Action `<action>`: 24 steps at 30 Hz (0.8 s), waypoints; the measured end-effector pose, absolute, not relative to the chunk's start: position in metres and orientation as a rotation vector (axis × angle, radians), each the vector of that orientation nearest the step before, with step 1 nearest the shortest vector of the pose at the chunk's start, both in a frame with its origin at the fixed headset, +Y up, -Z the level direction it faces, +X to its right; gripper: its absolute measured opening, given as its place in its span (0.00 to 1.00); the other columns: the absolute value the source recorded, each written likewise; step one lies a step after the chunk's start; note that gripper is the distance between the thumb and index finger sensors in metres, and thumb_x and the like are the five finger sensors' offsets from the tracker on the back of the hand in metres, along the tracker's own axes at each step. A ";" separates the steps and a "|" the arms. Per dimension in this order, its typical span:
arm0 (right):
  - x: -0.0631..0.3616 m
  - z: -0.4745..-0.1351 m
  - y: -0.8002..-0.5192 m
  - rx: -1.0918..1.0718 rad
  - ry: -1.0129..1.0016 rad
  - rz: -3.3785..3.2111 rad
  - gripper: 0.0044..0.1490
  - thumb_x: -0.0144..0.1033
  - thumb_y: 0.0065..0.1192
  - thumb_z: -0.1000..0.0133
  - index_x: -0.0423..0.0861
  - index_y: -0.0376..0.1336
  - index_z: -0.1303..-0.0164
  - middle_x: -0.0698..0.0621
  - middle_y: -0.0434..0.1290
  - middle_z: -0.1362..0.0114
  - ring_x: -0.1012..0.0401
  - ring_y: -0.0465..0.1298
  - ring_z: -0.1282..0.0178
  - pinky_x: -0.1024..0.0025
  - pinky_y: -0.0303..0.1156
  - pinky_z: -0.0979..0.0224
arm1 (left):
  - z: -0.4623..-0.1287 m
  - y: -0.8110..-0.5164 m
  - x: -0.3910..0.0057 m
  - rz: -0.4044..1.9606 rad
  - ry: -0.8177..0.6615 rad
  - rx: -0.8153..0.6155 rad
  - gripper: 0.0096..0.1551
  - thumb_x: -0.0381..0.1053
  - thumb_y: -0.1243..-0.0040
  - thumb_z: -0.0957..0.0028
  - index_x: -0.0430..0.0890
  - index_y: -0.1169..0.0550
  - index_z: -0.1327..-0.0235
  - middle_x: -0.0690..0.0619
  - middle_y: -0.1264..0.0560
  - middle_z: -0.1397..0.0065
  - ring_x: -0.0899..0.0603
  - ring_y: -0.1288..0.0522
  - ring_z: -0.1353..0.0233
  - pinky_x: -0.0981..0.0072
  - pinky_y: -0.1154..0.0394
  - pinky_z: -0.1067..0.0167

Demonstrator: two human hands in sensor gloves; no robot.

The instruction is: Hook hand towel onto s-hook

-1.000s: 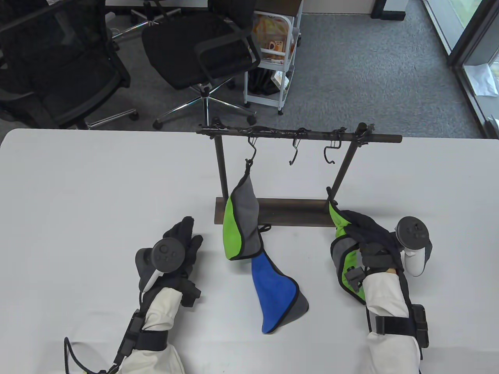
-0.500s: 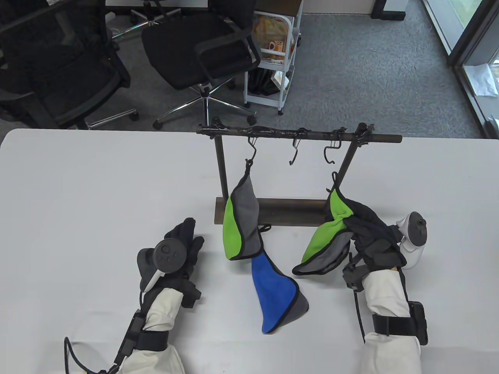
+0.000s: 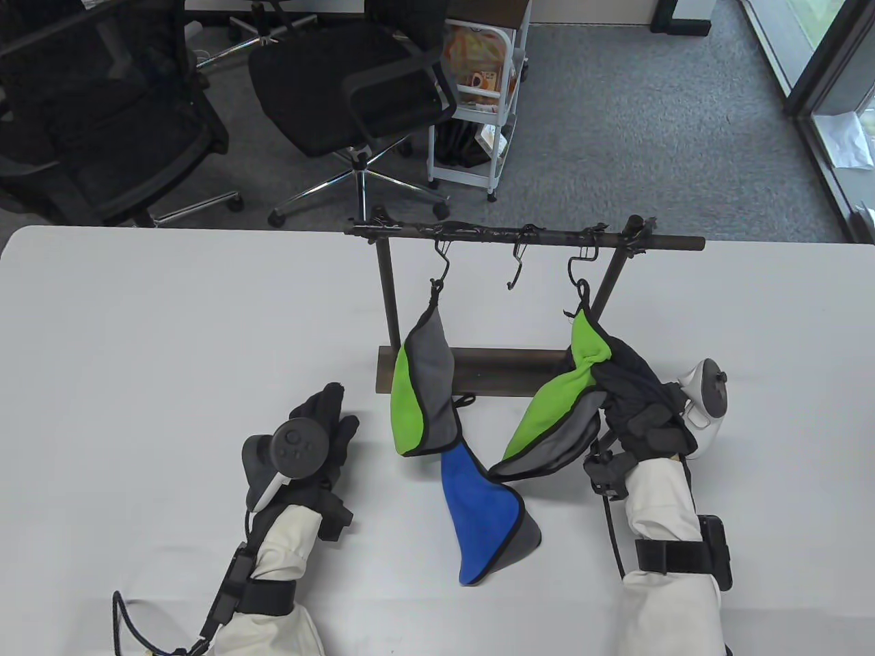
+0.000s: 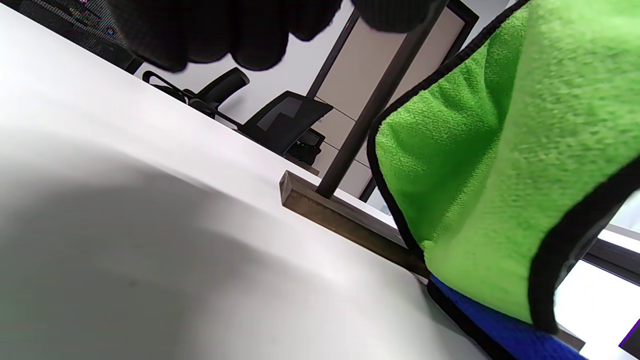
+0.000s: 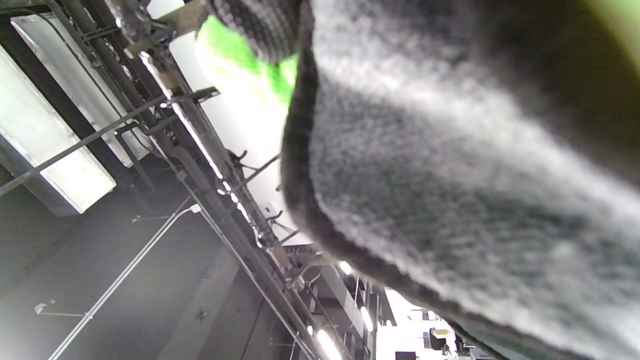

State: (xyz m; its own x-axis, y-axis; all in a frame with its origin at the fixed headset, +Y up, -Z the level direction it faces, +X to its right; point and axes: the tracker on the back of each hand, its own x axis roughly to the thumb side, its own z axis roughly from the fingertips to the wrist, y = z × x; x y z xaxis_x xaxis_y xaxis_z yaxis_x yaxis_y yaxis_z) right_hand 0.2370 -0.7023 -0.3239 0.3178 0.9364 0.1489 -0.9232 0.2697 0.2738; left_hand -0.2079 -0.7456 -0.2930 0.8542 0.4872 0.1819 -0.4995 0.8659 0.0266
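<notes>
Since a second ago the right hand (image 3: 632, 389), fingers clenched on the green towel (image 3: 557, 410), lifted its loop toward the right s-hook (image 3: 580, 270) in the upper middle; the floppy loop could easily slip past the tip, while the left hand (image 3: 318, 430) lies loose on the desk (image 3: 137, 355).

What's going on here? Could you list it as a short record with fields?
rack: dark metal rack with three S-hooks, on white table
left hook: green-and-grey hand towel hanging by its loop
middle hook: empty S-hook
right hook: right S-hook, the held towel's loop right at it
right hand: right hand holds second green-and-grey towel
left hand: left hand resting on table, holding nothing
also: blue-and-grey towel on table
</notes>
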 end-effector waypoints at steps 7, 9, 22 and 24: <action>0.240 -0.326 -0.711 0.300 0.045 1.207 0.26 0.27 0.52 0.36 0.44 0.60 0.26 0.41 0.71 0.30 0.49 0.73 0.31 0.44 0.68 0.27 | -0.293 -0.746 -0.208 0.514 -0.175 0.071 0.37 0.52 0.50 0.40 0.39 0.36 0.20 0.36 0.32 0.22 0.27 0.33 0.26 0.46 0.26 0.34; 0.240 -0.326 -0.712 0.294 0.049 1.203 0.26 0.27 0.52 0.36 0.43 0.59 0.26 0.41 0.71 0.30 0.48 0.73 0.32 0.44 0.68 0.27 | -0.293 -0.746 -0.207 0.513 -0.176 0.070 0.37 0.52 0.50 0.40 0.39 0.36 0.20 0.36 0.32 0.22 0.27 0.33 0.26 0.46 0.26 0.34; 0.239 -0.330 -0.725 0.243 0.061 1.169 0.27 0.30 0.50 0.33 0.39 0.56 0.23 0.41 0.70 0.29 0.50 0.74 0.32 0.46 0.69 0.27 | -0.292 -0.746 -0.205 0.519 -0.183 0.069 0.37 0.52 0.50 0.40 0.38 0.36 0.19 0.36 0.32 0.22 0.27 0.33 0.26 0.46 0.26 0.34; 0.238 -0.331 -0.727 0.240 0.065 1.158 0.27 0.31 0.50 0.32 0.39 0.55 0.22 0.41 0.70 0.29 0.50 0.74 0.32 0.47 0.69 0.27 | -0.292 -0.746 -0.205 0.517 -0.183 0.069 0.37 0.52 0.50 0.40 0.38 0.36 0.20 0.36 0.32 0.22 0.27 0.33 0.26 0.46 0.26 0.34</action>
